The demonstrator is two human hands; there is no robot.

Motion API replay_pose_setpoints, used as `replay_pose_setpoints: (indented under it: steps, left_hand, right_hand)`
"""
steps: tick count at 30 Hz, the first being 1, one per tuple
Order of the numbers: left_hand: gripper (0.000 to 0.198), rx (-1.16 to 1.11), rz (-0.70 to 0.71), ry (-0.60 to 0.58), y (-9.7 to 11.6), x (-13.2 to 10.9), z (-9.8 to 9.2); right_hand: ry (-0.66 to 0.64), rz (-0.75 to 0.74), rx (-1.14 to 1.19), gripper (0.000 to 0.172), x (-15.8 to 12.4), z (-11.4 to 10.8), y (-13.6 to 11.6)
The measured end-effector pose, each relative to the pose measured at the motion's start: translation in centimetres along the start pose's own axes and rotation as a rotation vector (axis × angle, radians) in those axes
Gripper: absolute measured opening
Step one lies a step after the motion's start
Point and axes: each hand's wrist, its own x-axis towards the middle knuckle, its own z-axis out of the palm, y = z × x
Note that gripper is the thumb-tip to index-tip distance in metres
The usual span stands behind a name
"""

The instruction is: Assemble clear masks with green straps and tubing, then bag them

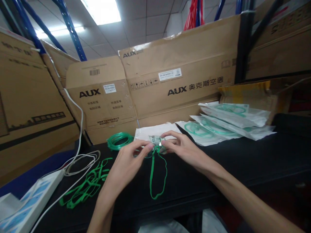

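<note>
Between my hands is a clear, green-tinted oxygen mask (155, 140), held just above the black tabletop. A green elastic strap (152, 176) is attached to it and hangs toward me in a loop. My left hand (132, 158) pinches the mask's left side with thumb and fingers. On the right side, the thumb and fingers of my right hand (181, 147) grip it too. My fingers cover part of the mask. Behind it lies a white paper sheet or pouch (145, 132). A coil of green tubing (119, 139) rests beyond my left hand.
Loose green straps (89, 183) lie in a tangle at the left, beside white cables (81, 165) and a white power strip (41, 195). Packaged green tubing sets in white pouches (228, 124) are stacked at the right. Cardboard panels (179, 74) stand along the back.
</note>
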Motion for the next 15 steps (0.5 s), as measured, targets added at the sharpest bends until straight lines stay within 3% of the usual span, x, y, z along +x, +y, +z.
replay_pose_setpoints:
  steps: [4,10,15]
  left_hand:
    - [0.029,-0.010,0.054,-0.020,-0.1,0.0,0.5]
    - [0.032,-0.043,0.007,-0.064,-0.6,0.0,0.3]
    - [0.030,-0.015,0.058,-0.056,-0.9,0.2,0.5]
  right_hand:
    - [-0.064,0.059,0.063,0.039,-0.2,0.2,-0.1]
    - [-0.126,0.125,0.151,0.038,-0.9,0.1,-1.2]
    - [-0.126,0.112,0.123,0.037,-0.9,0.1,-1.2]
